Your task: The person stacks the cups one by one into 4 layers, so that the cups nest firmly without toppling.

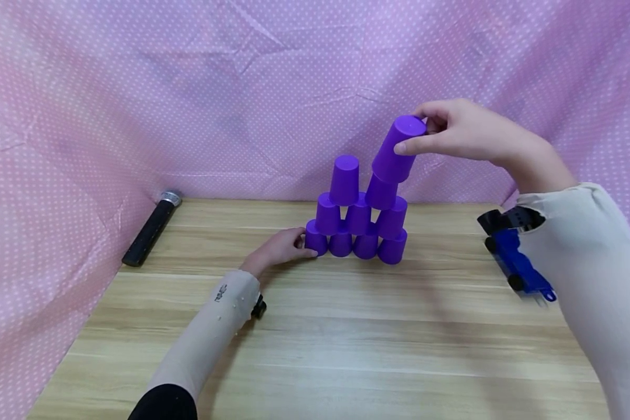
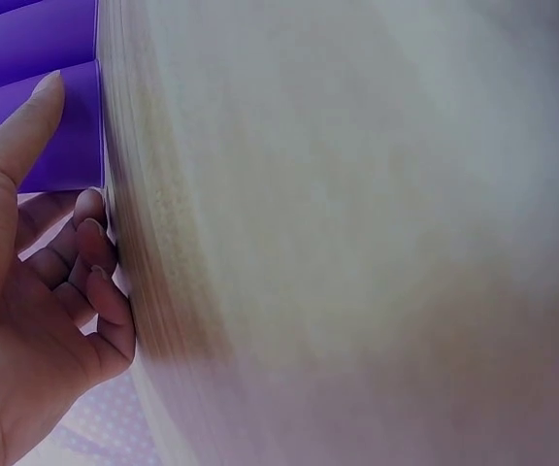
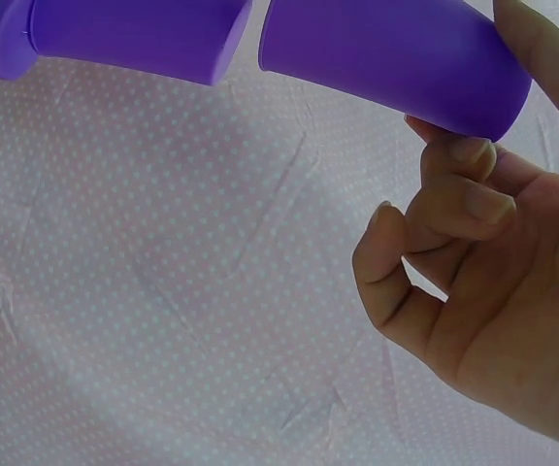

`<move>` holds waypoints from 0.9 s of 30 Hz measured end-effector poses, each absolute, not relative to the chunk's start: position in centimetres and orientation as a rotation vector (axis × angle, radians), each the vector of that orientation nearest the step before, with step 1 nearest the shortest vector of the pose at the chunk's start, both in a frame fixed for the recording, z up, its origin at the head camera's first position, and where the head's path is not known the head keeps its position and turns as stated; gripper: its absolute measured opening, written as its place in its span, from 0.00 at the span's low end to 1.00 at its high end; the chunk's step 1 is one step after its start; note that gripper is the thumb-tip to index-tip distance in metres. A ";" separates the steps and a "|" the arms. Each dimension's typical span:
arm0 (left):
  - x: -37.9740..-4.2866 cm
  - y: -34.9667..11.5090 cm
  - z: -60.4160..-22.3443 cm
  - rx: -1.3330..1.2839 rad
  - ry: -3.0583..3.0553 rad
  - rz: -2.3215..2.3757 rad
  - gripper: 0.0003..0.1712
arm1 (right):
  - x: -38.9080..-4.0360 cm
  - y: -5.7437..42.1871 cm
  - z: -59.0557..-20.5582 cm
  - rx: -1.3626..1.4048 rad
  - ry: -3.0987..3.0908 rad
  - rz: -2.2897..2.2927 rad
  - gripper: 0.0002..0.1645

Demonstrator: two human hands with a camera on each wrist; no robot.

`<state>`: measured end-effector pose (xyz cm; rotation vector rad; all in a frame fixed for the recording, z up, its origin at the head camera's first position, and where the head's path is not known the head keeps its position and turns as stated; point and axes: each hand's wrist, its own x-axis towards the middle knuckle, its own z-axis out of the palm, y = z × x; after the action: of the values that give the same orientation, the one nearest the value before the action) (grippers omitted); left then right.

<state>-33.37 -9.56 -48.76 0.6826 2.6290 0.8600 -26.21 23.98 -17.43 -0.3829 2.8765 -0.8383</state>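
Purple cups stand upside down in a stepped stack on the table: several in the bottom row, three in the second row and two (image 1: 345, 181) in the third. My right hand (image 1: 475, 131) pinches another upside-down purple cup (image 1: 391, 157) near its base, tilted above the right cup (image 1: 380, 193) of the third row. A small gap parts this held cup (image 3: 386, 58) from the cup below (image 3: 134, 34) in the right wrist view. Down low, my left hand (image 1: 280, 248) holds the leftmost bottom cup (image 2: 66, 136), thumb on its near side; the fingers behind it are partly hidden.
A black microphone (image 1: 149, 233) with a silver head lies at the table's left edge. On the right, a blue toy car (image 1: 517, 262) sits partly behind my right sleeve. A pink dotted cloth (image 1: 241, 105) hangs around the wooden table (image 1: 346, 338).
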 end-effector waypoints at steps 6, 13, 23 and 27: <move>-33.3 -9.5 -48.4 0.668 2.622 0.852 0.23 | -27.7 22.9 -17.2 -0.402 2.870 -0.866 0.31; -33.4 -9.5 -48.5 0.670 2.600 0.857 0.24 | -29.2 21.5 -16.9 -0.400 2.852 -0.821 0.34; -33.4 -9.5 -48.5 0.676 2.583 0.876 0.24 | -30.6 20.6 -17.0 -0.404 2.835 -0.778 0.35; -33.3 -9.6 -48.5 0.674 2.583 0.878 0.25 | -30.8 20.4 -17.1 -0.407 2.829 -0.770 0.34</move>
<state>-33.33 -9.56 -48.46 0.6739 2.5829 0.8785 -30.82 20.38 -17.07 -0.4072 2.8295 -0.7697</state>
